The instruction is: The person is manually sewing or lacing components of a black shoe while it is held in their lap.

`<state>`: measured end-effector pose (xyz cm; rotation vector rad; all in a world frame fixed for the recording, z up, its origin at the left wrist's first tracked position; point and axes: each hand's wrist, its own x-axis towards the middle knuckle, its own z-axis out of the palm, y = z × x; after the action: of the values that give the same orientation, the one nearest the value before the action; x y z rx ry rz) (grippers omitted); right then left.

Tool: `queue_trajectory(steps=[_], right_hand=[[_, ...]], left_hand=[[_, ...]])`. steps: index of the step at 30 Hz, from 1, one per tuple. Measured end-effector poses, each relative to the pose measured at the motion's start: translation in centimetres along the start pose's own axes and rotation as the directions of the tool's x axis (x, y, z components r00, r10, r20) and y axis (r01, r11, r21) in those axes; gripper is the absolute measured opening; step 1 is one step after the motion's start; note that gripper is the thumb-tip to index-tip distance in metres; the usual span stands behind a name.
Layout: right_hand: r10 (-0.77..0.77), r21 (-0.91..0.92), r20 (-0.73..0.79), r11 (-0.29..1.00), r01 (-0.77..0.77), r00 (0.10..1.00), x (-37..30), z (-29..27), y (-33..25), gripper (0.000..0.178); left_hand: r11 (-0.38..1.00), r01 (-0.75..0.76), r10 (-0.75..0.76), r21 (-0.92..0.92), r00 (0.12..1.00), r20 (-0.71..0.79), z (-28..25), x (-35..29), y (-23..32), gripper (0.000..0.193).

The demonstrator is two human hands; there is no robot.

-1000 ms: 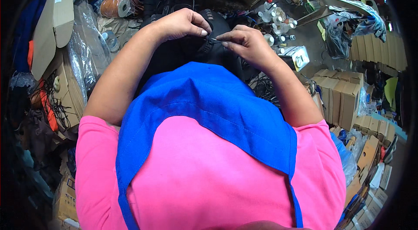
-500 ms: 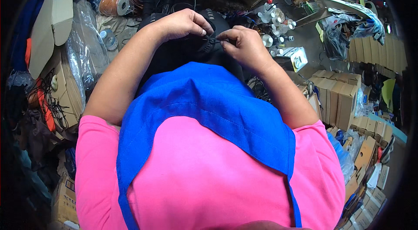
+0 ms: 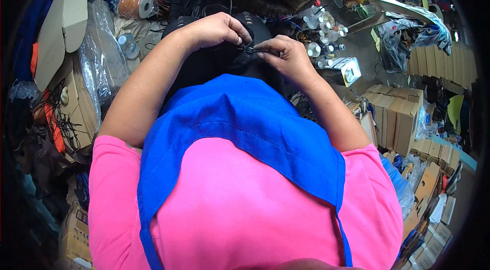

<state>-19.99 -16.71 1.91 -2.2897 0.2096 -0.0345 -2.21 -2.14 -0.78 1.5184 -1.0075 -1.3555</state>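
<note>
A black piece that looks like a shoe (image 3: 259, 30), with a row of pale eyelets or stitches along one edge, lies just beyond the blue apron (image 3: 245, 99). My left hand (image 3: 219, 31) is closed over it, thumb and finger pinched together beside a thin black lace (image 3: 249, 49). From the other side, my right hand (image 3: 288, 58) pinches the lace between thumb and forefinger. The two sets of fingertips almost meet. Dark material hides where the lace runs underneath.
At the right stand several small bottles (image 3: 325, 25), a rectangular can (image 3: 349, 69) and stacked cardboard boxes (image 3: 395, 111). A spool of orange cord (image 3: 135, 6) and clear plastic wrapping (image 3: 104, 60) are on the left, near tall cardboard (image 3: 61, 30).
Both hands have shifted slightly nearer to me. The right fingers have straightened a little and draw out the lace, which shows more plainly between the hands.
</note>
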Motion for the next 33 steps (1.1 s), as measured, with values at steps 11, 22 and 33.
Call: queue_trajectory(steps=[11,22,33], right_hand=[[-0.238,-0.352,0.199,0.888,0.295,0.951,2.9,-1.6,-1.4,0.017],[-0.065,0.18,0.459,0.983,-0.022,0.886,3.8,-2.1,3.6,0.018],[0.014,0.29,0.546,0.935,-0.205,0.837,4.1,-1.6,5.4,0.022]], left_hand=[[0.999,0.028,-0.029,0.028,0.999,0.031,-0.2,0.2,0.2,0.029],[0.893,-0.186,0.195,0.409,0.981,0.021,0.2,0.5,-0.7,0.021],[0.881,-0.175,0.188,0.439,0.982,0.015,0.6,1.0,-0.6,0.021]])
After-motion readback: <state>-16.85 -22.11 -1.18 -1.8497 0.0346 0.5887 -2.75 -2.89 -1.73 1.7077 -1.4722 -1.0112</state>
